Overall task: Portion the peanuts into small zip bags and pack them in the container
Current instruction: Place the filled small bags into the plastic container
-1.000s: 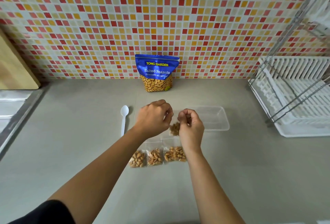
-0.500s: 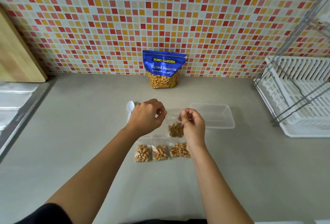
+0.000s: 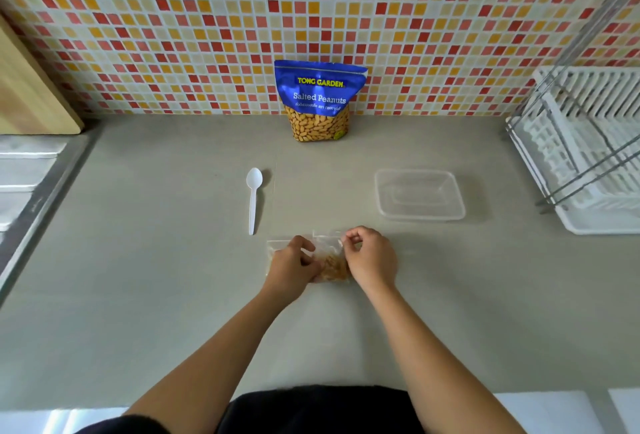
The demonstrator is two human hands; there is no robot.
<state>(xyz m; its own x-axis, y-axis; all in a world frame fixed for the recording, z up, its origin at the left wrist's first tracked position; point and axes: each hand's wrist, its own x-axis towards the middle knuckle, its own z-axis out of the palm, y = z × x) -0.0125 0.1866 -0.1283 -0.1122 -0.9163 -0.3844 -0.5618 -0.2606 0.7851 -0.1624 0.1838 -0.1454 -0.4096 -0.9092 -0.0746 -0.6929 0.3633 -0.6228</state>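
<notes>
Near the container (image 3: 420, 217), on its person-ward side, the peanut zip bag (image 3: 330, 264) has dropped to the surface (image 3: 173, 277). Left hand (image 3: 292, 269) and right hand (image 3: 372, 258) fingers (image 3: 353, 235) pinch it, likely sealing; packing comes next.

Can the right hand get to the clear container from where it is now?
Probably yes: the container lies just beyond the right hand, nothing between them, but that hand pinches the zip bag.
</notes>
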